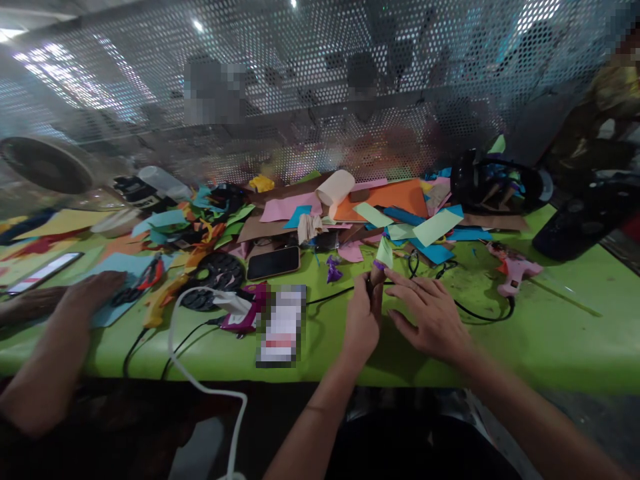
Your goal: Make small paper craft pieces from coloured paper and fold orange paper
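My left hand (364, 317) is closed round the lower part of a small handmade piece with a light green pointed paper top (385, 252) and a purple band. Its brownish lower part is mostly hidden by my fingers. Close on the right, my right hand (430, 313) has its fingers stretched out and apart, the fingertips near the purple band; whether they touch it I cannot tell. A scrap of crumpled purple paper (334, 269) lies just beyond my left hand. Behind the piece are light green paper strips (438, 227) and blue ones.
A pink glue gun (517, 270) lies at the right, its black cable running toward my hands. Left of me are a lit phone (283, 327), a dark phone (273, 263), a magenta power strip (245, 310) and a yellow glue gun (165, 300). Another person's hand (97, 290) rests near pliers.
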Motion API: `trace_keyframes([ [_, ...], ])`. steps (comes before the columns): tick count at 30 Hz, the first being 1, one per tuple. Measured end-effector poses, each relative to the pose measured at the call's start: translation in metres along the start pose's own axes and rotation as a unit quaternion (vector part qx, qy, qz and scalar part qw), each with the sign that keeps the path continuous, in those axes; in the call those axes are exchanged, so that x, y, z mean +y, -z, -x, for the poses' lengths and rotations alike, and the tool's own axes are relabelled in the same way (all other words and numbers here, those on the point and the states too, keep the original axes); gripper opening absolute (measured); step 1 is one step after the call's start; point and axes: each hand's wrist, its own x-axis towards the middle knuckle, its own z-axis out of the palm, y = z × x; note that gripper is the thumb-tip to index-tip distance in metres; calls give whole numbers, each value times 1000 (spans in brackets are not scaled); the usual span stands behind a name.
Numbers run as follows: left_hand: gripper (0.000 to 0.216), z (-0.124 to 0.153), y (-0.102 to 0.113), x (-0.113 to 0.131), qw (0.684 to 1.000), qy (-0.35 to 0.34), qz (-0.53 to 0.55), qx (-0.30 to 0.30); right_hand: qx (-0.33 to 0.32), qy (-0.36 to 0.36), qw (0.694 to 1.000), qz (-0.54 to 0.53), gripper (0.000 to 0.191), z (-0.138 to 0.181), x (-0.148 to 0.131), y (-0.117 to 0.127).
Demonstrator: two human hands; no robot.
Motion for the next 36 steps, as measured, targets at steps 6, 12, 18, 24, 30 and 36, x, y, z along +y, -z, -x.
trace_keyframes([
  [6, 19, 1, 0, 2, 999, -9, -33, 6, 27, -3, 999, -20, 24, 1, 1, 0],
  [12, 20, 1, 0, 2, 998, -1, -63, 3, 3, -7, 1000, -14, 24, 0, 1, 0],
  [18, 23, 2, -1, -1, 1000, -4, -20, -10, 17, -5, 1000, -25, 25, 0, 1, 0],
  [24, 24, -2, -2, -8, 995, 6, 92, -24, 49, -14, 997, -53, 24, 2, 3, 1],
  [30, 24, -5, -2, -10, 986, 6, 161, -38, 21, 1, 999, -36, 23, 0, 2, 2],
  [36, 29, -5, -3, -10, 977, 35, 208, -24, 12, 9, 1000, -21, 25, 0, 1, 2],
])
